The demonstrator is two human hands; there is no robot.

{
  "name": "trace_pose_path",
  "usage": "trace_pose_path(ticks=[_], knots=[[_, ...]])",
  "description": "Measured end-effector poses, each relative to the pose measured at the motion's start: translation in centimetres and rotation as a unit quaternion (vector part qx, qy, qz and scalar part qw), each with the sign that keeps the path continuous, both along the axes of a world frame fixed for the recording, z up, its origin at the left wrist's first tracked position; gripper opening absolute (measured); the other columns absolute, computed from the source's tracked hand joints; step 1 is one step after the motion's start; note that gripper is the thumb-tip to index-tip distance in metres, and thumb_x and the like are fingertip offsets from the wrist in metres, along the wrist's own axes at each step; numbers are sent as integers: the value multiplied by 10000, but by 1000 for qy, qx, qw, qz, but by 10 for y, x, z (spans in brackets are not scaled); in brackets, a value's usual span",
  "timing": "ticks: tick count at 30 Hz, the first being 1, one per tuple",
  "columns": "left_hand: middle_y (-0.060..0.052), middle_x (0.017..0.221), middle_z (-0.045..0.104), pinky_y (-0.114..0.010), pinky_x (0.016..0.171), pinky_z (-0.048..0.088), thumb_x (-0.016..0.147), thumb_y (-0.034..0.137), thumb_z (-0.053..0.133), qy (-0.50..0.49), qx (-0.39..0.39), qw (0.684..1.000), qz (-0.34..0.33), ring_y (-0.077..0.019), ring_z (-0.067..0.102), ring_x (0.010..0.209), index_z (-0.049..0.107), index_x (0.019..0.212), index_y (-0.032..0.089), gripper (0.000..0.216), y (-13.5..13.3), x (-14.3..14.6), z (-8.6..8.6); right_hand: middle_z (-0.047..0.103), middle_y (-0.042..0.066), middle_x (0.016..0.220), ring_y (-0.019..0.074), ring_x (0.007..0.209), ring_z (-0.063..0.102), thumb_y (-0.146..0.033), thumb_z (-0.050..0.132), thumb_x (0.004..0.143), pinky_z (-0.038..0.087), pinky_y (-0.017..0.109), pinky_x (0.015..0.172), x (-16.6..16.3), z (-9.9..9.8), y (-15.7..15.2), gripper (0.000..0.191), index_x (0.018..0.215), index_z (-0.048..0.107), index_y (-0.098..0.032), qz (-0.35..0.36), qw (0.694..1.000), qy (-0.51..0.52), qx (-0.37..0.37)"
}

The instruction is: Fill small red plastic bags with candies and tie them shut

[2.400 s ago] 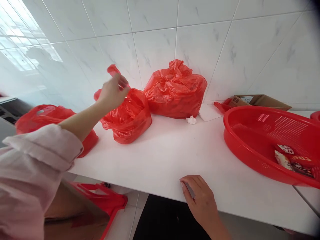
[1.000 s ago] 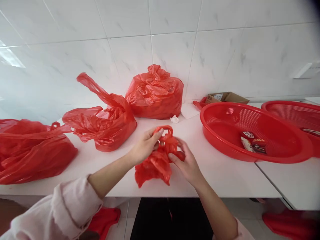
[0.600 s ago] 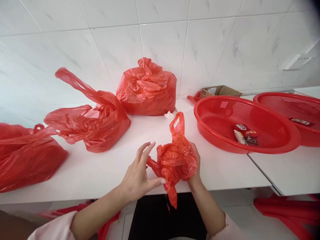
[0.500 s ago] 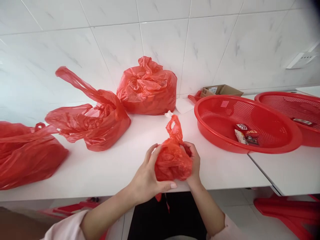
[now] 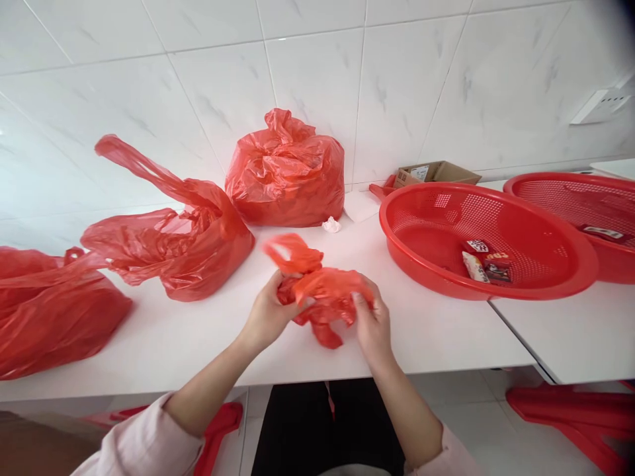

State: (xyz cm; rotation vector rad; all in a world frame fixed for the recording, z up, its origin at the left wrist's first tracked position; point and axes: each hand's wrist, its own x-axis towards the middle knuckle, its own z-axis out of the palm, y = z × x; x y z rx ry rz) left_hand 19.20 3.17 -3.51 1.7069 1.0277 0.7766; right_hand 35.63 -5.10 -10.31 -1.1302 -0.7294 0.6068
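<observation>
Between my hands, just above the white table [image 5: 198, 344], is a crumpled red plastic bag [image 5: 330, 291]. My left hand [image 5: 270, 311] grips its left side, thumb over the film, and a handle loop sticks out past the fingers to the upper left. On the other side, my right hand [image 5: 372, 320] pinches the bag between thumb and fingers. A flap of the film hangs down between the hands. Part of the bag is blurred by motion, and I cannot tell whether anything is inside.
Large filled red bags stand left [image 5: 54, 317], centre-left [image 5: 208, 264] and at the wall [image 5: 288, 178]. A crumpled white tissue [image 5: 331, 225] lies nearby. To the right are a red basket [image 5: 421, 277] with small packets, a second basket [image 5: 615, 258] and an open cardboard box [image 5: 454, 173].
The small bag has turned and loosened, its handle swinging from upright to the upper left. My hands have shifted from cupping its sides to gripping its film.
</observation>
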Motion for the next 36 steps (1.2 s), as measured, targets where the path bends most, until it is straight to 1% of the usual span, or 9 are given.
trace_pose_path(ticks=[4, 11, 19, 22, 26, 28, 30, 33, 36], knots=[[25, 697, 620, -244, 575, 461, 724, 323, 677, 75, 22, 996, 45, -130, 575, 603, 596, 810, 179, 187, 16, -17, 13, 703, 55, 1066, 192, 963, 670, -474, 639, 870, 541, 323, 831, 5, 2, 4, 323, 1057, 670, -213, -26, 979, 201, 11], [43, 659, 626, -250, 547, 409, 682, 255, 646, 141, 66, 982, 112, -141, 548, 578, 614, 799, 207, 130, 32, -38, 29, 710, 38, 1055, 174, 985, 679, -456, 669, 852, 547, 309, 843, 3, 6, 8, 361, 1125, 643, -219, -61, 954, 284, 70], [-47, 1116, 663, -396, 918, 496, 790, 424, 667, 197, 288, 914, 207, -255, 633, 1028, 660, 1038, 261, 297, 51, -60, 27, 710, 7, 998, 150, 909, 672, -487, 628, 875, 561, 267, 768, 25, 5, 2, 284, 1021, 682, -249, 35, 917, 379, 115], [-107, 1256, 574, -453, 1027, 445, 798, 490, 657, 230, 334, 899, 168, -303, 528, 1223, 607, 1217, 263, 480, 49, -60, 21, 691, -21, 816, 109, 716, 646, -499, 667, 848, 543, 210, 621, 29, 3, 2, 273, 920, 681, -235, 67, 906, 396, 133], [-135, 1535, 317, -598, 1072, 355, 682, 599, 728, 370, 279, 884, 62, -426, 321, 1387, 438, 1437, 312, 858, 35, -45, 0, 649, -44, 689, 84, 587, 594, -496, 718, 811, 503, 180, 509, 27, 2, 1, 281, 848, 662, -223, 58, 899, 411, 142], [-141, 1577, 254, -623, 1031, 378, 718, 556, 704, 415, 239, 877, 39, -458, 355, 1363, 422, 1457, 323, 825, 31, -37, -12, 647, -53, 689, 65, 559, 577, -482, 719, 815, 490, 155, 488, 27, 3, 1, 272, 850, 661, -219, 55, 890, 429, 143], [-166, 1497, 404, -582, 984, 437, 829, 459, 589, 417, 212, 884, 22, -417, 503, 1258, 506, 1405, 270, 612, 30, -33, -16, 669, -49, 743, 61, 586, 595, -480, 700, 834, 499, 147, 501, 27, 4, 1, 263, 881, 663, -224, 51, 889, 435, 136], [-84, 1158, 690, -405, 893, 533, 859, 358, 529, 390, 202, 898, -13, -284, 671, 1018, 705, 1119, 251, 332, 31, -38, 5, 703, -20, 860, 96, 694, 648, -518, 660, 854, 541, 187, 563, 28, 4, 1, 288, 940, 664, -242, 39, 904, 409, 116], [17, 962, 733, -302, 682, 566, 825, 379, 577, 377, 216, 899, 43, -191, 706, 731, 696, 1099, 296, 310, 39, -61, 59, 707, -5, 871, 115, 702, 653, -557, 651, 844, 542, 211, 563, 29, 3, 1, 325, 927, 658, -244, 30, 913, 396, 99]])
